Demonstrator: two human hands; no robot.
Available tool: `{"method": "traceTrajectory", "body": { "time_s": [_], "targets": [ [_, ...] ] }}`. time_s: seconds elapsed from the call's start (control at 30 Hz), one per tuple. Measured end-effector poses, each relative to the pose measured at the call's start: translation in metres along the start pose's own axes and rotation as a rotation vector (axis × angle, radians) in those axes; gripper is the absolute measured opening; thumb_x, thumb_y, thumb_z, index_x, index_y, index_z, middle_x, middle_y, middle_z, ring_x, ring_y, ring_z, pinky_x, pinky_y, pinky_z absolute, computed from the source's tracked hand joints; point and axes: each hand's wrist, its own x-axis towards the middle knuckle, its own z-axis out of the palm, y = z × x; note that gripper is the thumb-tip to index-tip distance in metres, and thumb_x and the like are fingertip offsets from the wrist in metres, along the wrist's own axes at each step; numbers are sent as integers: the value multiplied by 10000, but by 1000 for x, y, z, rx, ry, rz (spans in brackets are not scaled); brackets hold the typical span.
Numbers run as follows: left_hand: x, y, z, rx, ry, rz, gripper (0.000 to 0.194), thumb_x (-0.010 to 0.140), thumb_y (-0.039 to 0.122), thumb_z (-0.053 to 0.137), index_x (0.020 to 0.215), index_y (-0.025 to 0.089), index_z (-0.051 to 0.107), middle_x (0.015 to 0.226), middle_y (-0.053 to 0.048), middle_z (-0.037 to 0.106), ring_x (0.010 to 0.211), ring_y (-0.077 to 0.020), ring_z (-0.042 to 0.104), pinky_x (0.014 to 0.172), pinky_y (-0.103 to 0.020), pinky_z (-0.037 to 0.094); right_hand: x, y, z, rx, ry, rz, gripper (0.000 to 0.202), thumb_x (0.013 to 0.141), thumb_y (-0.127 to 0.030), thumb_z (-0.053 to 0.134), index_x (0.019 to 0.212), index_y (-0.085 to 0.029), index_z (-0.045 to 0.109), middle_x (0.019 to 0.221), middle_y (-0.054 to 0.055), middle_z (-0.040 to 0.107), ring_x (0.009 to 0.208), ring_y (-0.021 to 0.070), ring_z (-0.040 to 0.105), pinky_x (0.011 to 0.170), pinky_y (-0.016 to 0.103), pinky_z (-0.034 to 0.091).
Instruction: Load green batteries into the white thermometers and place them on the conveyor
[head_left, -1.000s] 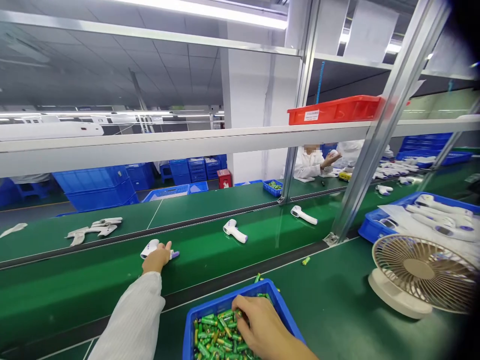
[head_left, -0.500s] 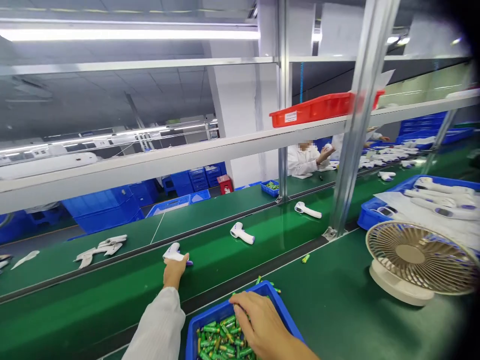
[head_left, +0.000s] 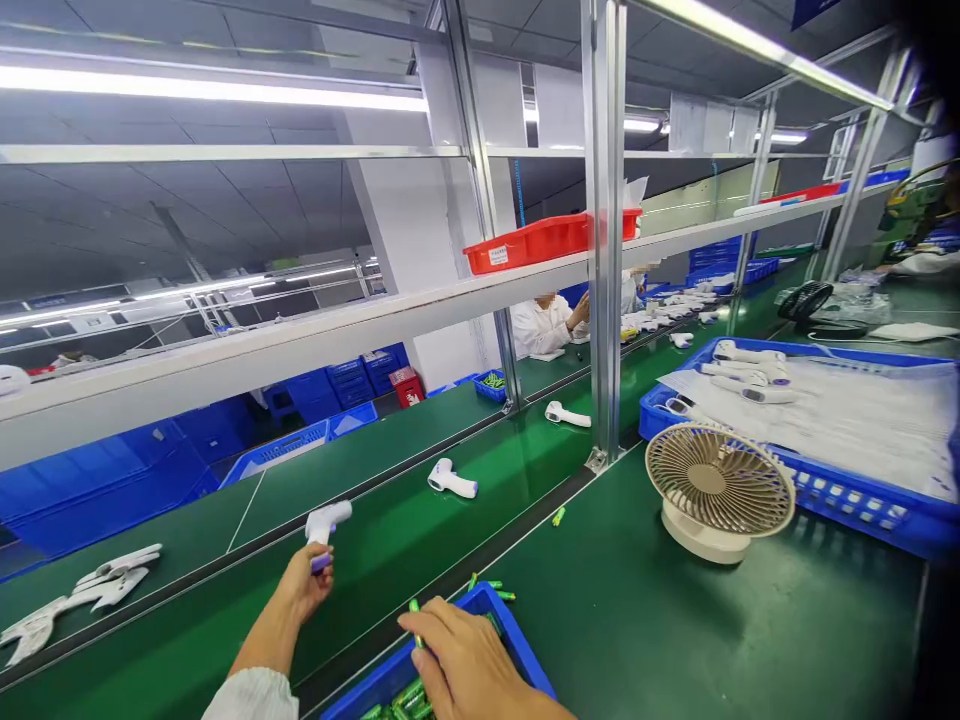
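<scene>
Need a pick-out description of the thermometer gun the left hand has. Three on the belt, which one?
Start at the green conveyor belt running past the blue bin of batteries. Of the three white thermometer guns on it, take the nearest one. It alone is gripped by the left hand and stands upright by its purple-ended handle; the other two lie flat, untouched.

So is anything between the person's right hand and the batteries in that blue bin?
Nothing visible. The right hand rests on the blue bin with a green battery already pinched in its fingers. The left hand holds a white thermometer over the belt.
</scene>
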Motion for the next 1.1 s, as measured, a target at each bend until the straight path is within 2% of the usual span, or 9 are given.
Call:
{"method": "traceTrajectory", "body": {
  "time_s": [0.13, 0.23, 0.3, 0.37, 0.53, 0.63, 0.73, 0.9, 1.1],
  "targets": [
    [-52, 31, 24, -386, -172, 32, 195, 705, 289, 419, 792, 211, 575, 692, -27, 471, 548, -135, 440, 502, -278, 428, -2, 0, -6, 44, 179, -27, 345, 970, -220, 352, 1297, -259, 456, 1124, 64, 618, 974, 189, 622, 805, 299, 504],
    [-108, 50, 42, -958, -259, 70, 195, 757, 317, 503, 900, 232, 604, 699, -2, 440, 663, -141, 487, 556, -255, 427, -4, 5, -6, 97, 322, -55, 366, 974, -198, 322, 1320, -233, 437, 1099, 90, 606, 997, 203, 598, 827, 339, 501],
    [-137, 55, 57, -1070, -262, 16, 243, 780, 421, 570, 899, 213, 617, 669, 7, 432, 648, -132, 480, 545, -242, 412, -6, 8, -4, 125, 356, -64, 375, 978, -183, 308, 1327, -224, 439, 1070, 97, 601, 974, 205, 589, 809, 348, 499],
    [-152, 54, 71, -1055, -288, -38, 339, 736, 472, 648, 908, 181, 620, 646, 16, 445, 584, -104, 443, 521, -226, 387, -6, 9, -4, 135, 341, -55, 376, 982, -176, 306, 1325, -219, 452, 1050, 100, 598, 943, 205, 586, 784, 348, 495],
    [-156, 38, 88, -891, -373, -132, 557, 691, 505, 719, 1091, 146, 574, 600, 30, 493, 493, -77, 404, 459, -204, 324, -4, 8, -5, 171, 210, 10, 351, 993, -189, 303, 1273, -208, 514, 952, 77, 603, 845, 189, 584, 720, 322, 478],
    [-161, 34, 90, -922, -448, -168, 508, 739, 551, 667, 1015, 132, 585, 605, 13, 517, 489, -77, 427, 457, -205, 332, -3, 8, -4, 174, 148, 40, 322, 997, -212, 311, 1189, -205, 569, 906, 64, 603, 800, 180, 579, 703, 310, 469],
    [-168, 36, 93, -1003, -495, -211, 467, 738, 550, 680, 923, 130, 591, 623, 6, 531, 502, -77, 444, 472, -203, 348, -3, 9, -2, 180, 168, 53, 310, 996, -226, 319, 1155, -206, 584, 901, 62, 607, 795, 180, 581, 688, 302, 468],
    [-172, 36, 98, -1094, -468, -262, 465, 710, 524, 727, 909, 124, 600, 608, 30, 491, 483, -62, 404, 462, -191, 312, -3, 9, -1, 183, 166, 65, 282, 979, -222, 367, 1145, -213, 595, 918, 59, 620, 820, 185, 597, 694, 297, 469],
    [-177, 34, 100, -1054, -494, -339, 548, 712, 513, 736, 1067, 110, 627, 541, 50, 439, 461, -63, 381, 458, -187, 291, -2, 9, 2, 309, 179, 193, 242, 959, -253, 427, 1120, -224, 605, 900, 39, 619, 802, 173, 588, 712, 293, 463]
  ]
}}
